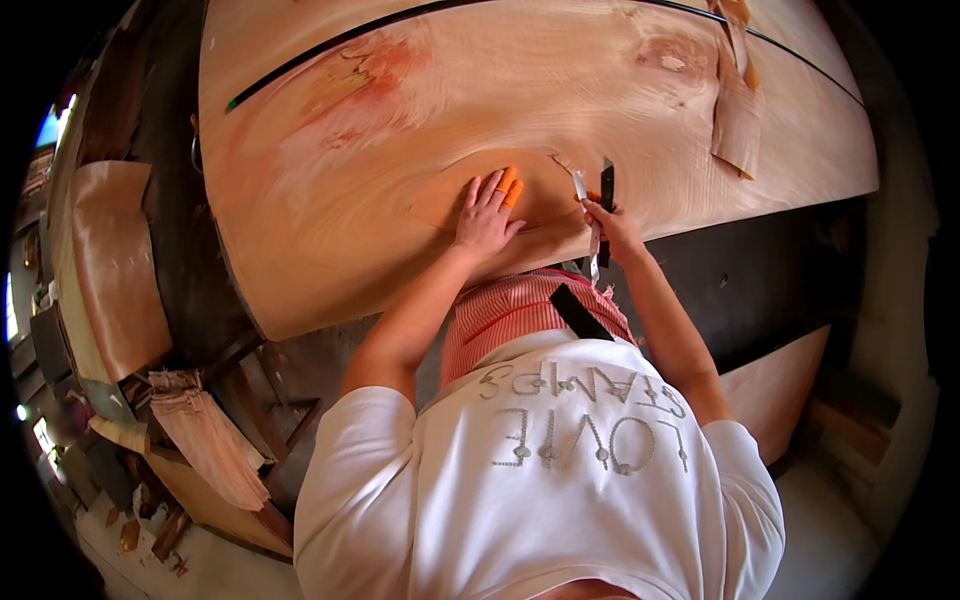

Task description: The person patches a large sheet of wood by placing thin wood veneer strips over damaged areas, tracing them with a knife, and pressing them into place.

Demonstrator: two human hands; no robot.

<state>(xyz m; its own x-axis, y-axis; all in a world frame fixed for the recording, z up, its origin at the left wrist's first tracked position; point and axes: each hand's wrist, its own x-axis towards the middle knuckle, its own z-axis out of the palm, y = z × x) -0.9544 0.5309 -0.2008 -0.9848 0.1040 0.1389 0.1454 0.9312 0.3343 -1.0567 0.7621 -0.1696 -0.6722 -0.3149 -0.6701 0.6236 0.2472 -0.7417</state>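
Note:
A leaf-shaped veneer patch (545,190) lies on a large sheet of pale wood veneer (330,240) in front of me. My left hand (487,215) rests flat on the left part of the patch, fingers stretched out. Two of its fingers wear orange finger covers. My right hand (615,228) is closed around a slim silver knife (580,187), its tip at the patch's right end. Alongside the knife is a black strip-like piece (607,180); whether it is held too, I cannot tell. The fingers hide the middle of the knife.
A long thin black strip (350,38) curves across the far part of the sheet. Narrow veneer offcuts (737,120) lie at the right. Reddish staining (370,85) and a knot mark the wood. More veneer pieces (120,265) stand at the left, with a draped bundle (205,435) below.

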